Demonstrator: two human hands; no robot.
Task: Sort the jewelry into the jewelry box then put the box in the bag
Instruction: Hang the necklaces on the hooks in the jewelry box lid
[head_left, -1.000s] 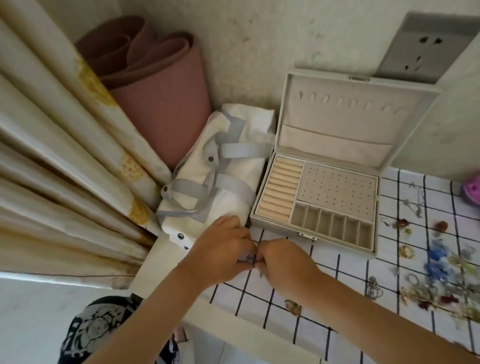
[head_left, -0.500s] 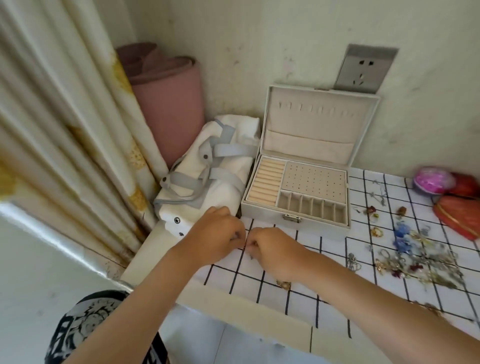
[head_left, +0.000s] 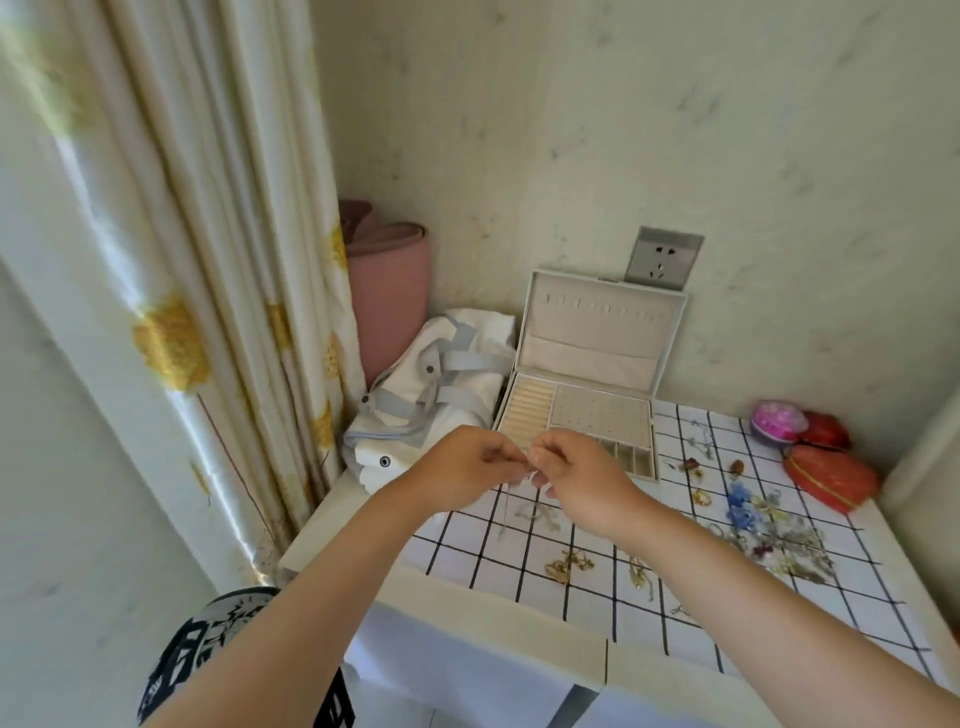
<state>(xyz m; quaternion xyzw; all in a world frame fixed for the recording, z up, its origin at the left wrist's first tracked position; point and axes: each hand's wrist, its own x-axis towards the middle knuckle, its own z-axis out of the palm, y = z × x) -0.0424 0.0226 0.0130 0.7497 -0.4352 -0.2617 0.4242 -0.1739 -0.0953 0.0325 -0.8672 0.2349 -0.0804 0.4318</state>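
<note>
While the jewelry box (head_left: 597, 415) stands open, sorting looks barely begun: the left hand (head_left: 462, 475) and right hand (head_left: 584, 478) meet just in front of it, raised off the desk (head_left: 343, 525), fingertips pinching a thin chain (head_left: 505, 514) that dangles. Next, I judge, it needs hanging on the lid's hooks. Loose jewelry (head_left: 763, 530) lies right of the box, the bag (head_left: 441, 384) left.

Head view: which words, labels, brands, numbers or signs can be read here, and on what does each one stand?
No text can be read in this view.
Black-and-white garment: bold print, maybe letters, too blurred to read.
Wall socket, jewelry box, bag: no marking visible.
Thin chain pinched by left hand and right hand: no tag visible.
</note>
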